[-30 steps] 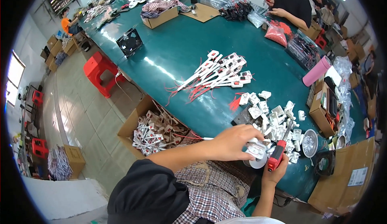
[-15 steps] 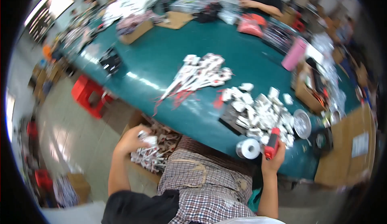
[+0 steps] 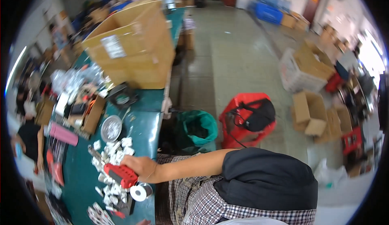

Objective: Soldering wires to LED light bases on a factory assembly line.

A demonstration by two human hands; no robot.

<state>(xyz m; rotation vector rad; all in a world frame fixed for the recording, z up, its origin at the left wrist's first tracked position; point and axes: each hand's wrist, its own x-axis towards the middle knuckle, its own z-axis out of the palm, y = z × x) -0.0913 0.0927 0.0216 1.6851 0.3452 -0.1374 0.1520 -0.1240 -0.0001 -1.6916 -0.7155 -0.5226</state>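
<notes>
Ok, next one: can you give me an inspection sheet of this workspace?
Surface: green table, glossy, partly covered.
Work items: red tool above heaped white parts; spool beside them; metal bowl of small bits.
Clutter: pink bottle, big box, both on the table.
Hands: right hand closed round the red tool; left hand seemingly a sliver at the lower edge, grip unclear.
Cables: thin dark cord near the red stool; ends unclear.
Surroundings: green-lined bin, open cartons on the floor.

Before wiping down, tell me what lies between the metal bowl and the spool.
The head view shows white plastic pieces there, and the right hand gripping a red-handled tool.
</notes>
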